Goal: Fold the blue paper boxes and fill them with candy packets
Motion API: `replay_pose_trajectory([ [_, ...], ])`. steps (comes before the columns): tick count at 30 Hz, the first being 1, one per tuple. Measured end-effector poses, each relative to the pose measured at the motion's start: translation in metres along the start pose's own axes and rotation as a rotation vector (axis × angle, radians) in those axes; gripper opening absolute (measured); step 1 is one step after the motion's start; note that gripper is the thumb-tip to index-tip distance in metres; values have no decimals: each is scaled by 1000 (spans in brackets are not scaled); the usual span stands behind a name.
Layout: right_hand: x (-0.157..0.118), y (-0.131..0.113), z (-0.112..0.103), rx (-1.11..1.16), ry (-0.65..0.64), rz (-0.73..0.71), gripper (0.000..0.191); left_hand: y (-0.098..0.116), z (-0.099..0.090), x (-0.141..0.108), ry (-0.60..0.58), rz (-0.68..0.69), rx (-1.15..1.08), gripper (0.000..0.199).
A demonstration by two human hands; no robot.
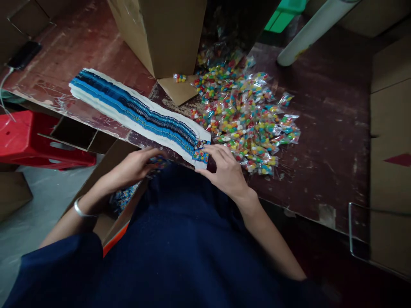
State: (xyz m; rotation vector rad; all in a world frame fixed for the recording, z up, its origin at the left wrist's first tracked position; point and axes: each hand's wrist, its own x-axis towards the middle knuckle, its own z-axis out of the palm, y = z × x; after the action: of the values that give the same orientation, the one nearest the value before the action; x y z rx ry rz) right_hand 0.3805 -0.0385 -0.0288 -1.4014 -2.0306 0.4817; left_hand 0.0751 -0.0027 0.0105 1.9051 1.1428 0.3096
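Note:
A long row of overlapping blue-and-white printed packets (141,109) lies slantwise along the table's front edge. At its near right end, my right hand (224,169) pinches the front printed packet between thumb and fingers. My left hand (139,167) is over an open cardboard box below the edge, with curled fingers around a small colourful printed packet (159,164), partly blurred and hidden. More small printed packets (123,197) lie inside that box. Beyond my right hand spreads a heap of clear bags of multicoloured candies (240,115).
A tall cardboard carton (173,38) stands behind the row, its flap (180,90) on the table. Left are a red plastic stool (41,139) and a black phone-like device (25,55) with a cable. A white pipe (314,32) and a green bin (282,17) stand at the back right.

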Motion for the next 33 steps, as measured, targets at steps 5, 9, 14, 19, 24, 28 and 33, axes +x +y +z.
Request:
replay_pose_trajectory([
  [5, -2, 15, 12, -125, -115, -45, 42, -17, -26, -13, 120, -123, 191, 42],
  [9, -7, 17, 8, -56, -2, -111, 10, 5, 11, 0, 62, -120, -390, 34],
  [14, -18, -2, -4, -88, 340, -214, 25, 33, 75, 39, -44, -194, -1175, 50],
  [19, -32, -28, -2, -25, 312, -373, 34, 46, 94, 64, -61, -178, -1493, 54],
  [24, -28, -34, -11, 172, 144, -166, 58, 44, 79, 57, -175, -77, -1376, 61],
  [28, -15, -30, -26, 247, -23, 29, 57, 40, 67, 47, -263, -41, -1179, 59],
  [33, -10, -26, -34, 452, -137, 132, 26, 38, 65, 40, -348, -72, -1011, 48],
])
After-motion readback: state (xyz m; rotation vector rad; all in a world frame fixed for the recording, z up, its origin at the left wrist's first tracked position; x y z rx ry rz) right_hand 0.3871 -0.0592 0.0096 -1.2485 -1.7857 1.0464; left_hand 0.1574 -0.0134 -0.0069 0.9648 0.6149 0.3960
